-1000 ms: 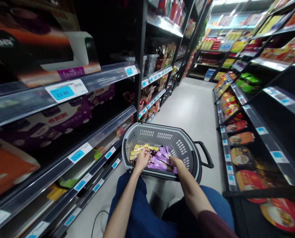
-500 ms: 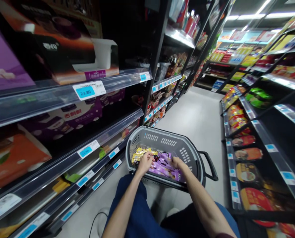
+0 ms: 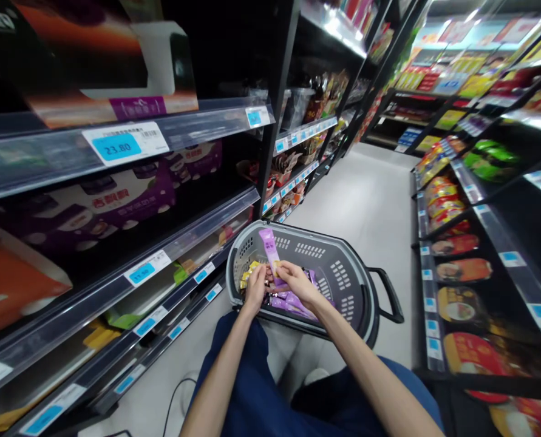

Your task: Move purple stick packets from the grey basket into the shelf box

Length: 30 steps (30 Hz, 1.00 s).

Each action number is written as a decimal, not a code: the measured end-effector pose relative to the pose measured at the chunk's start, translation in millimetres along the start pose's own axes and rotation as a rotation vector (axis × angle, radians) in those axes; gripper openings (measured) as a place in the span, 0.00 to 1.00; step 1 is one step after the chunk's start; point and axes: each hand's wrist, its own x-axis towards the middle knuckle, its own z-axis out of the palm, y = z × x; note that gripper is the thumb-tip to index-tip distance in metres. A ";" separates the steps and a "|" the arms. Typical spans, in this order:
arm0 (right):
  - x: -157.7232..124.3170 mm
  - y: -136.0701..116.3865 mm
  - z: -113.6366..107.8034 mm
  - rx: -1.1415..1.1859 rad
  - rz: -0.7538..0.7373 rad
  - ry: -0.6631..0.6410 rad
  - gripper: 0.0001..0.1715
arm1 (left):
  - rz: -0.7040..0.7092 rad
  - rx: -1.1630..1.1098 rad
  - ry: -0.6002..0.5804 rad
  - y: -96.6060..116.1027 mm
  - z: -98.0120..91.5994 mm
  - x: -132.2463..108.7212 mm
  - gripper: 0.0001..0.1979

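A grey shopping basket stands on the floor in front of my knees. Purple stick sachets lie in its middle, with yellow sachets at its left end. My right hand pinches one long purple sachet near its lower end, and the sachet points up and away above the pile. Beside it, my left hand is held low over the basket's left part with its fingers curled inward. Whatever those left fingers may hold is hidden.
Shelves with price labels run close along my left, carrying boxed drinks. On the right, another rack holds packaged noodles. The basket's black handle juts out to the right. A pale aisle floor stretches ahead.
My right hand has moved left and up out of the pile, with a purple sachet now in its fingers. The left hand has shifted slightly left, and the two hands are closer together.
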 end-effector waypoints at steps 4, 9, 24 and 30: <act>12.9 9.2 -3.4 0.027 0.008 0.202 0.23 | 0.020 -0.025 0.031 3.2 0.5 0.3 0.23; 18.8 13.0 -9.9 0.021 -0.053 0.137 0.21 | 0.050 -0.043 0.036 1.4 0.9 1.1 0.25; 19.1 18.0 -16.1 -0.011 -0.012 0.159 0.24 | 0.169 0.073 0.170 -3.2 -1.8 4.0 0.15; 19.3 24.7 -18.5 -0.052 -0.003 0.181 0.23 | 0.194 0.093 0.168 -5.7 -3.4 2.8 0.14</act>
